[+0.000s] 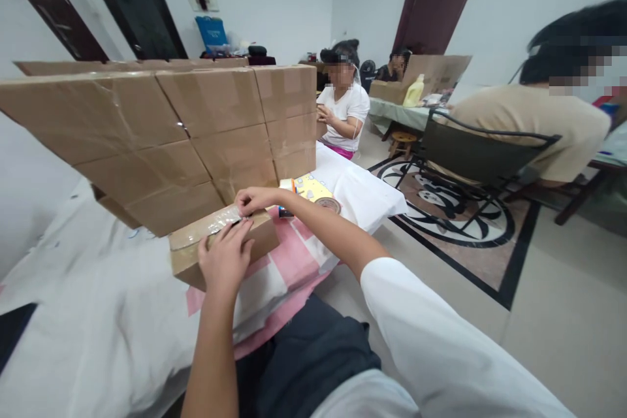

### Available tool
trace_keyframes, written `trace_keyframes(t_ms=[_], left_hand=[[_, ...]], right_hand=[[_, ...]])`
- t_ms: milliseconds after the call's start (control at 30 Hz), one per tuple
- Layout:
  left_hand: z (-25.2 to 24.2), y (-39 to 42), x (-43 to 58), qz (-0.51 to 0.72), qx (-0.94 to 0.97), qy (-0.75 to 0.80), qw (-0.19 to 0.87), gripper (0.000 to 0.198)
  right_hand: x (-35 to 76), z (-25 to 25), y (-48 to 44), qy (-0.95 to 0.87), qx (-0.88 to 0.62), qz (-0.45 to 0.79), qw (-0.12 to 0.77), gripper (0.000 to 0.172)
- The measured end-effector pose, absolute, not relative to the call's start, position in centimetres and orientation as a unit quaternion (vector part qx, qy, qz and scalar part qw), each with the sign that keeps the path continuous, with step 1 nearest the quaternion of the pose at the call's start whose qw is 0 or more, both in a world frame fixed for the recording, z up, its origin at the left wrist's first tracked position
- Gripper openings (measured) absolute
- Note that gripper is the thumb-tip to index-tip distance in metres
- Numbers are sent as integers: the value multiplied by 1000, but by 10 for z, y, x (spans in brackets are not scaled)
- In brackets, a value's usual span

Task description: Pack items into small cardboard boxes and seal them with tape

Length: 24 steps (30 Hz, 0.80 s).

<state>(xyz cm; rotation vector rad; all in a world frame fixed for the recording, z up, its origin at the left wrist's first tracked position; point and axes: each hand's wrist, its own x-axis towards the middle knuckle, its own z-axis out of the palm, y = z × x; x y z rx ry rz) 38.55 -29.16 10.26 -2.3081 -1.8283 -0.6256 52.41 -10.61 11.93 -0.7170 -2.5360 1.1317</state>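
A small cardboard box lies on the cloth-covered table in front of me. Shiny clear tape runs along its top. My left hand rests on the near top edge, its fingers stretched flat over the cardboard. At the far right end of the tape, my right hand is closed in a pinch, with the fingertips at the tape's end. Just beyond my right forearm lie a roll of tape and a yellow patterned item.
Stacked cardboard boxes form a wall behind the small box. Across the table, a person in a white shirt holds something brown. At right, another person sits in a dark folding chair. A yellow bottle stands on a farther table.
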Motion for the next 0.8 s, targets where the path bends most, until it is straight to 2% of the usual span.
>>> trace_keyframes(t_ms=[433,800], left_hand=[[95,-295,390,-233,-759,-603,81,41],[87,-290,388,-233,-757,-599,122,41]], right_hand=[[521,115,-110,-850,-271,423,160,11],[522,106,-109,-866,-240,389,202,10]])
